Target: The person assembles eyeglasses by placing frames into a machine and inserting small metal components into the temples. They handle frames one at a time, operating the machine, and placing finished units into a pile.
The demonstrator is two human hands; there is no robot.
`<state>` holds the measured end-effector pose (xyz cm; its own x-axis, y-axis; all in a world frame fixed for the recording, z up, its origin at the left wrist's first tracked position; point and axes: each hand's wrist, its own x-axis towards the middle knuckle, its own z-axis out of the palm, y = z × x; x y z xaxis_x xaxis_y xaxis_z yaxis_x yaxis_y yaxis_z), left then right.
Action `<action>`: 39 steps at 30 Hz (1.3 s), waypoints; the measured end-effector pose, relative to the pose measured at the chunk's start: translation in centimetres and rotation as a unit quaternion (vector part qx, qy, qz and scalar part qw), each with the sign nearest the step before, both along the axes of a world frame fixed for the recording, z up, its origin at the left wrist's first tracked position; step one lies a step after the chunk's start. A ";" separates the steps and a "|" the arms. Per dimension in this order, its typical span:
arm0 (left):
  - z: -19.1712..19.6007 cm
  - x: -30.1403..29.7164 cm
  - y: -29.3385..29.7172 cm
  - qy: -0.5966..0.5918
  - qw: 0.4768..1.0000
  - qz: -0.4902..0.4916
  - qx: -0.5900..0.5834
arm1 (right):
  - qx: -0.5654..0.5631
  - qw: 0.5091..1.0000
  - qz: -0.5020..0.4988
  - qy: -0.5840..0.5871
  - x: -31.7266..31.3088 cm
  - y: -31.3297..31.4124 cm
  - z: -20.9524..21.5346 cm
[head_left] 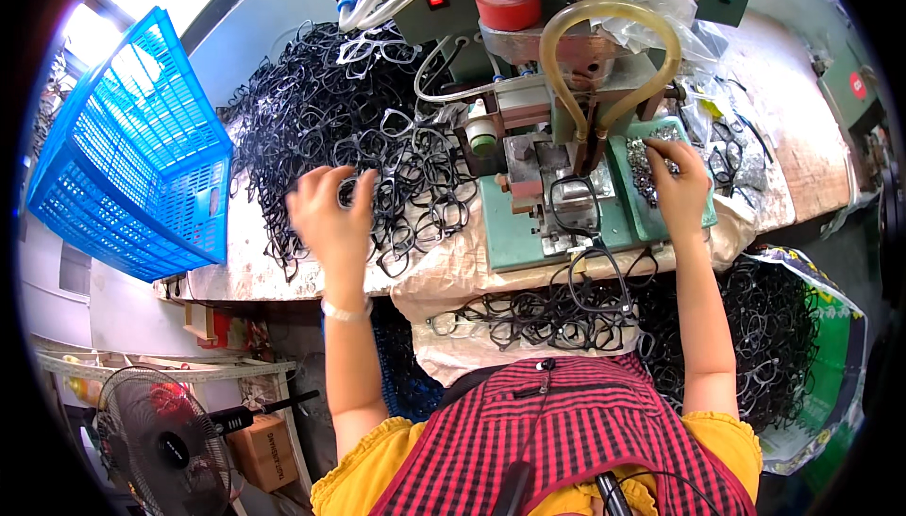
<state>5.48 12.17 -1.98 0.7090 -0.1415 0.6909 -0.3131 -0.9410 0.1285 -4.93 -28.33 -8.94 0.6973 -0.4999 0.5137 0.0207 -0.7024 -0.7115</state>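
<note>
My left hand (330, 214) is raised over the near edge of a large pile of black eyeglass frames (321, 101), fingers apart and holding nothing. My right hand (681, 181) reaches into a green tray (651, 224) of small silvery metal parts (640, 172). Its fingertips are pinched together among the parts; whatever is between them is too small to make out. Between my hands stands a bench press (552, 153) with a green base. One black eyeglass frame (599, 280) rests at its metal fixture, one rim in the fixture area and the rest hanging over the front; neither hand touches it.
A tilted blue plastic crate (142, 158) stands at the left. More black frames (538, 318) lie on cloth over my lap, and others fill a sack (830, 327) at the right. A yellowish tube (613, 8) loops over the press. A fan (165, 445) stands lower left.
</note>
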 end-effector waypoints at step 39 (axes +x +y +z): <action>3.0 -4.9 -13.0 -0.006 0.767 -0.541 -0.345 | 0.317 0.914 0.242 -0.076 -2.8 8.3 6.7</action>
<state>0.58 -0.78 1.03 0.4279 -0.2411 0.8711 -0.8675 0.1608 0.4707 -7.68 -20.02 -2.21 0.8607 -0.3823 0.3362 0.3514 -0.0318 -0.9357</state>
